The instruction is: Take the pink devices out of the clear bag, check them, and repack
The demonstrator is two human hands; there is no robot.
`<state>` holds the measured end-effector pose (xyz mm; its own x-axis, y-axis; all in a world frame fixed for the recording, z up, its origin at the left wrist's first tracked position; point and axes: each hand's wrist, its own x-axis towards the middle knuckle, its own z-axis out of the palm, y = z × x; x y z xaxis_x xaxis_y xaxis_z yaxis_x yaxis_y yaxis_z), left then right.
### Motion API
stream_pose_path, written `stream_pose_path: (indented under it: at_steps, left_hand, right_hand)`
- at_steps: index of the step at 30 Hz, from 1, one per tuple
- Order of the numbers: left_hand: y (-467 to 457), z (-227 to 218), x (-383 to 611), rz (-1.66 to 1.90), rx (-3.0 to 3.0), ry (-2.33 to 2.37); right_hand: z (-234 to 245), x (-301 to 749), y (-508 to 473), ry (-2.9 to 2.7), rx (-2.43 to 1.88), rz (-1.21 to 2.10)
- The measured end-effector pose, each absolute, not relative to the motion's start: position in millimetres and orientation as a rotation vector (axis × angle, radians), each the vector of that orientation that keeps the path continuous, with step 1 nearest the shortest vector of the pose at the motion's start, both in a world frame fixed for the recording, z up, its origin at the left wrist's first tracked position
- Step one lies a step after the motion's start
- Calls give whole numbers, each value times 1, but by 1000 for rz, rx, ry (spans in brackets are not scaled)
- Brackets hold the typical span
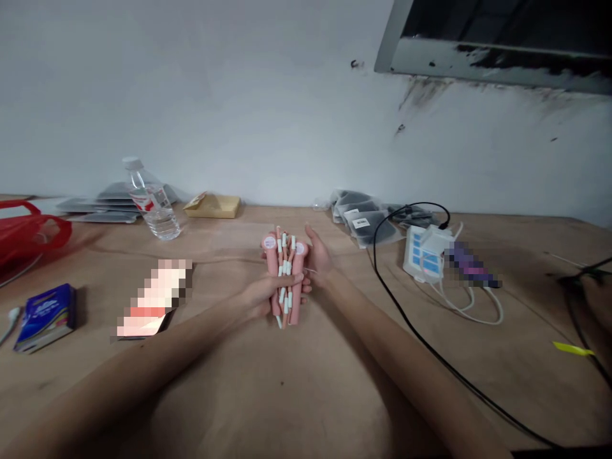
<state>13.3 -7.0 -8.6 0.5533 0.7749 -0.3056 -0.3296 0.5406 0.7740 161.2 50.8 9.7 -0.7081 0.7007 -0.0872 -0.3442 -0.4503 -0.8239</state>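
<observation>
A folded jump rope with two pink handles and pink and white beads is held upright above the table, in front of me. Each handle has a round pale label at its top end. My left hand is closed round the lower half of the bundle, its thumb across the beads. Against the right side of the bundle is my right hand, thumb raised and fingers mostly hidden behind the handles. A thin white strand shows beside the right palm.
At left lie a phone, a blue tissue pack and a red bag. Behind stand a water bottle, a yellow box and bagged dark items. A power strip and black cable are right. Another person's hand shows far right.
</observation>
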Motion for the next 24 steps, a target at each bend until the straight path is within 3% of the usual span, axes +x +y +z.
stream_pose_path:
  at_steps: [3,14,24]
  left_hand:
    - [-4,-3,11,658,715,694]
    - [-4,-19,13,551,700,711]
    - [-6,-19,12,620,700,632]
  right_hand:
    - [12,159,48,-1114,-583,2280]
    - [6,146,45,-794,-506,2083]
    - [13,157,47,-924,-462,2148]
